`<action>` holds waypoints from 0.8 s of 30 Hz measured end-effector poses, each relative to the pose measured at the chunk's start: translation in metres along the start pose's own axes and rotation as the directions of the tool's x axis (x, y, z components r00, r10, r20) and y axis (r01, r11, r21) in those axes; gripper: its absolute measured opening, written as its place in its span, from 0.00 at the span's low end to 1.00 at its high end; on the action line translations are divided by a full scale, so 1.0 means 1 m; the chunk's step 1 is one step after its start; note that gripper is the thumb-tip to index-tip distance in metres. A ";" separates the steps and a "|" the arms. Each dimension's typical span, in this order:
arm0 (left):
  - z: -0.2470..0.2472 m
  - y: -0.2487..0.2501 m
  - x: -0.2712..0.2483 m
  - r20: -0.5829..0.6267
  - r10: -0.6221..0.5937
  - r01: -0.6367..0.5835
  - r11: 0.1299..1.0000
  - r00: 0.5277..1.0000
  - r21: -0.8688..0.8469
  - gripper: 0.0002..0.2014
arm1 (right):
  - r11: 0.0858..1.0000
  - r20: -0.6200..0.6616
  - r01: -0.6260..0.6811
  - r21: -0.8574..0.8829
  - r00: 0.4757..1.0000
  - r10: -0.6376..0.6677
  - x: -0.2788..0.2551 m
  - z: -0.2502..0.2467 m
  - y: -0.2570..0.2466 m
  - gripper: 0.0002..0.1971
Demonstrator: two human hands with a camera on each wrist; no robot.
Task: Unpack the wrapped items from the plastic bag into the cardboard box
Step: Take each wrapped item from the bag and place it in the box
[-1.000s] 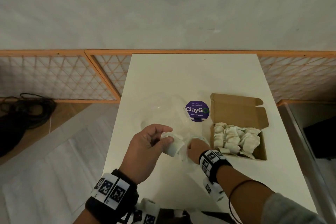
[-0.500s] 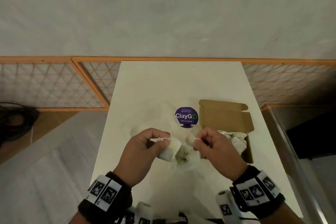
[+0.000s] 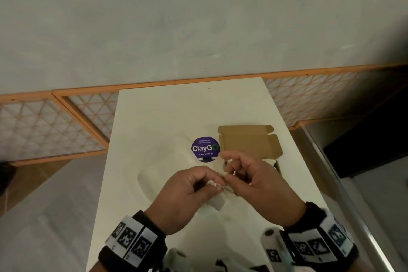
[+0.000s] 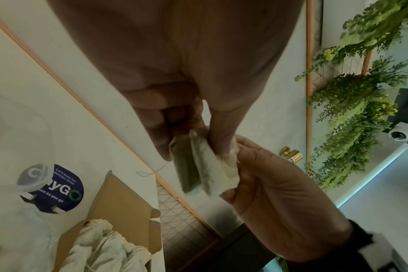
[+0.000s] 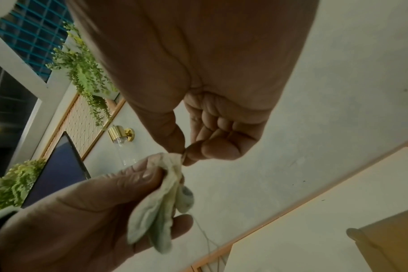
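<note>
A small pale wrapped item [image 4: 203, 165] hangs above the white table [image 3: 176, 112], held between both hands. My left hand [image 3: 215, 183] grips it between thumb and fingers. My right hand [image 3: 231, 173] pinches the wrapped item's [image 5: 161, 202] upper corner with thumb and forefinger. A thin thread [image 5: 205, 237] dangles from it. The open cardboard box [image 3: 249, 143] lies just beyond my right hand, and several wrapped items [image 4: 105, 244] fill it. The clear plastic bag [image 3: 165, 168] lies flat on the table under and left of my hands.
A round purple ClayGo sticker [image 3: 205, 149] sits on the table left of the box. An orange-framed lattice rail [image 3: 55, 121] runs behind the table. Marker-covered gear [image 3: 271, 240] lies at the near table edge. A dark screen [image 3: 364, 150] stands at the right.
My right hand came up from beside the box and now pinches the item that my left hand held. Both hands have drawn together and risen slightly.
</note>
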State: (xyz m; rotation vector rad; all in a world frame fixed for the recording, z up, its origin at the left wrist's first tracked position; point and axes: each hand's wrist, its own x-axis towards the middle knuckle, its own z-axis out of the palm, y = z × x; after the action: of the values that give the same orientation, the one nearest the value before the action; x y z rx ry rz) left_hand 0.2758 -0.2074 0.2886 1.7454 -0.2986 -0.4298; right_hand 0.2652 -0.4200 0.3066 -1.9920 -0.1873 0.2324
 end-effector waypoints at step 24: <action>0.014 -0.024 0.013 -0.156 -0.036 0.041 0.999 0.987 0.030 0.04 | 0.986 0.115 -0.110 0.128 0.989 0.096 -0.001 0.033 0.046 0.03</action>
State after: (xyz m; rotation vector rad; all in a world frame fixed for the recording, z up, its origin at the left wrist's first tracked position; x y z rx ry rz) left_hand 0.2804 -0.2206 0.2608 1.8085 -0.1611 -0.3159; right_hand 0.2572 -0.4107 0.2509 -1.8583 -0.1339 0.4099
